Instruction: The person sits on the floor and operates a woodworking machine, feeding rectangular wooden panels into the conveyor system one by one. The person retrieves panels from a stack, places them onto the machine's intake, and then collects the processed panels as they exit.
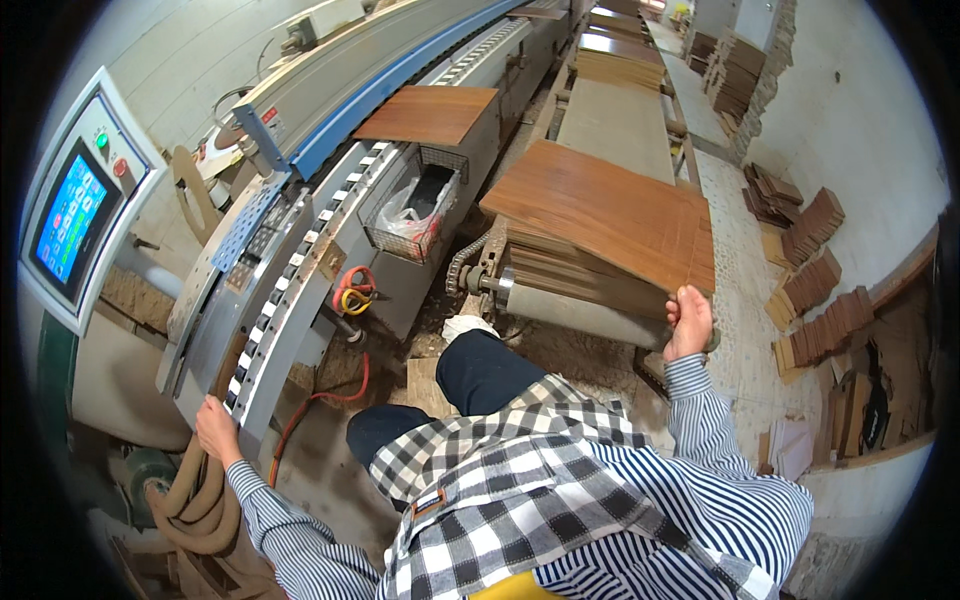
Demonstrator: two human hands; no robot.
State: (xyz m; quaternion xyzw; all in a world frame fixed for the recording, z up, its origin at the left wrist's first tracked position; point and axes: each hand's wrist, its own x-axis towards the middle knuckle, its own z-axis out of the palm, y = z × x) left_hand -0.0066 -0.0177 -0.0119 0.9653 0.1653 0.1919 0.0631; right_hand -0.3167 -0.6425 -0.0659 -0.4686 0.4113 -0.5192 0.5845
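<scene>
With my right hand (690, 322) I pinch the near right corner of a reddish-brown wood panel (600, 205). That panel lies slightly askew on top of a stack of boards (575, 262), its held corner raised a little. Over at the left, my left hand (216, 430) has its fingers curled at the near end of a long machine (262, 408) fitted with a row of white and black rollers. A second wood panel (428, 114) rests flat on the machine's far part, beside the blue guard beam.
A touch-screen control panel (80, 210) stands at the left. A wire basket (415, 205) with a plastic bag hangs on the machine's side, near orange-handled scissors (357, 290). A red hose (320, 400) runs down to the floor. Stacked brown pieces (810, 275) line the right wall.
</scene>
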